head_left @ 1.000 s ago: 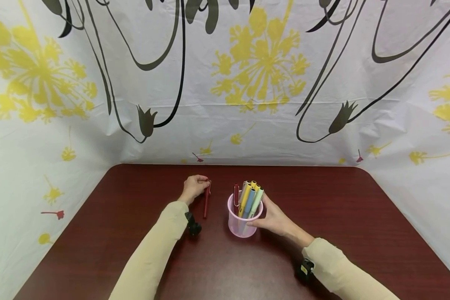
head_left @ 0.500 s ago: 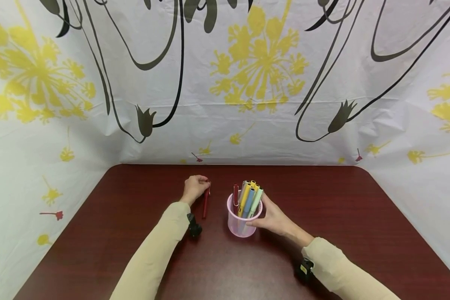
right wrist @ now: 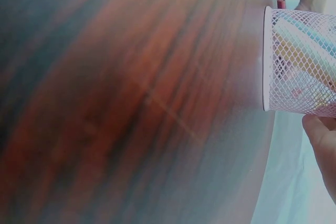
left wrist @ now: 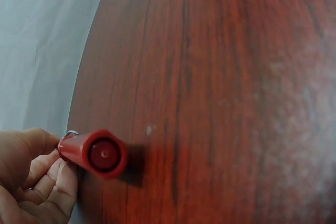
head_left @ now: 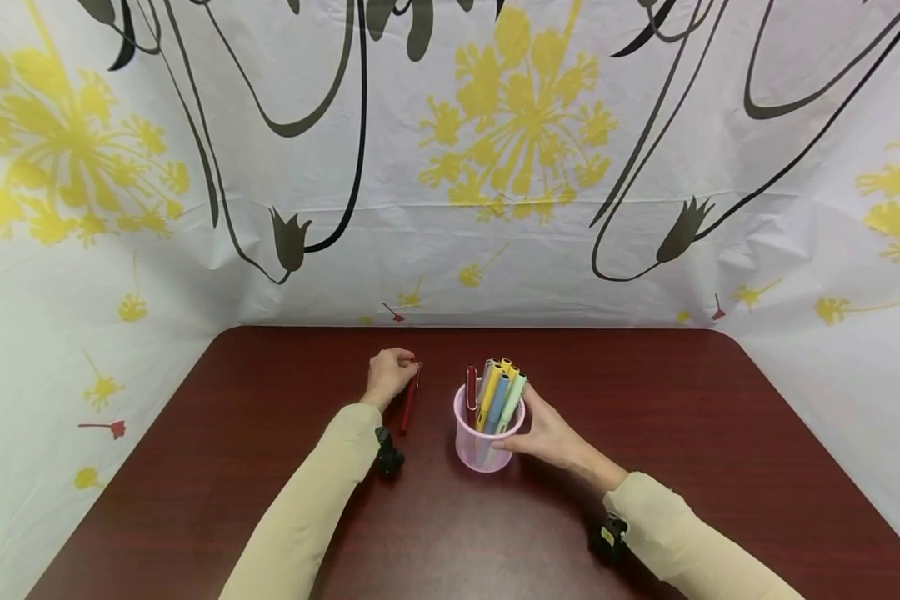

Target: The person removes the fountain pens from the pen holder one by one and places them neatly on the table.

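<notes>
My left hand [head_left: 387,377] pinches a red pen [head_left: 409,405] by its far, clip end. The pen's near end points back toward me over the table. In the left wrist view, the red pen [left wrist: 84,150] shows its round end to the camera, thumb and fingers at the clip. My right hand [head_left: 551,433] grips the right side of a pink mesh pen cup [head_left: 483,457], thumb in front. The upright cup holds several pens: a dark red pen [head_left: 471,388], a blue pen [head_left: 498,402], a light green pen [head_left: 512,403], and yellow and grey ones.
Both hands work over a dark reddish-brown wooden table [head_left: 450,533] with rounded far corners. A white patterned curtain [head_left: 390,183] hangs behind it and along both sides. A small black camera [head_left: 388,454] is strapped to the left wrist.
The red pen's near end has swung slightly left while the left hand keeps its pinch. The right hand and the cup have stayed in place.
</notes>
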{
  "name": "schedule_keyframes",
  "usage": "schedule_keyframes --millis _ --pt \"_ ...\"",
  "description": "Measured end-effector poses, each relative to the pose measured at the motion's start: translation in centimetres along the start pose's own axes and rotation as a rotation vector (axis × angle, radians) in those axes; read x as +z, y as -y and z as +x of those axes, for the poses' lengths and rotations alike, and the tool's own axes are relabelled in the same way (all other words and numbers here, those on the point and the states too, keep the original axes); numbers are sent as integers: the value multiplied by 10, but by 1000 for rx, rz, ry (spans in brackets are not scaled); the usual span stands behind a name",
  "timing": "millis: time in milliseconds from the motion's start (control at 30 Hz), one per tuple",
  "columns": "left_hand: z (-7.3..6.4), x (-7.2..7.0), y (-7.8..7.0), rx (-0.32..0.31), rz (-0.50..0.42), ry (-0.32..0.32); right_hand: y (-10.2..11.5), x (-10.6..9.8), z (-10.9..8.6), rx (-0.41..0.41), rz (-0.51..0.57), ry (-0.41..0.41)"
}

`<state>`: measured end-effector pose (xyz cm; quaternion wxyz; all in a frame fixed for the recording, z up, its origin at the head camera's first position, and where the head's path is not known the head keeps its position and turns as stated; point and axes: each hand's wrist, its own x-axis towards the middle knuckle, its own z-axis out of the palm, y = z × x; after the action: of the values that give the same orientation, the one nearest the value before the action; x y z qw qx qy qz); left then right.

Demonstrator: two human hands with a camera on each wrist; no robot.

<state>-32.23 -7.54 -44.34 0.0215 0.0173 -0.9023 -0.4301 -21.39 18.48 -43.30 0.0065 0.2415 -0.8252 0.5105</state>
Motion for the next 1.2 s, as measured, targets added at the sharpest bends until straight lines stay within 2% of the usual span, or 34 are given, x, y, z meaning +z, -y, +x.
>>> schedule_keyframes --millis 567,900,1067,1200 --pt "-2 -1 0 -31 19 -43 0 0 2 -14 -27 -12" --pt "-5 -2 2 -33 4 -35 0 2 1 10 -16 -4" --pt "-9 -6 3 -6 3 -36 -1 2 0 6 -14 -2" --pt "-10 -11 4 57 -25 -72 0 1 0 5 -16 -8"
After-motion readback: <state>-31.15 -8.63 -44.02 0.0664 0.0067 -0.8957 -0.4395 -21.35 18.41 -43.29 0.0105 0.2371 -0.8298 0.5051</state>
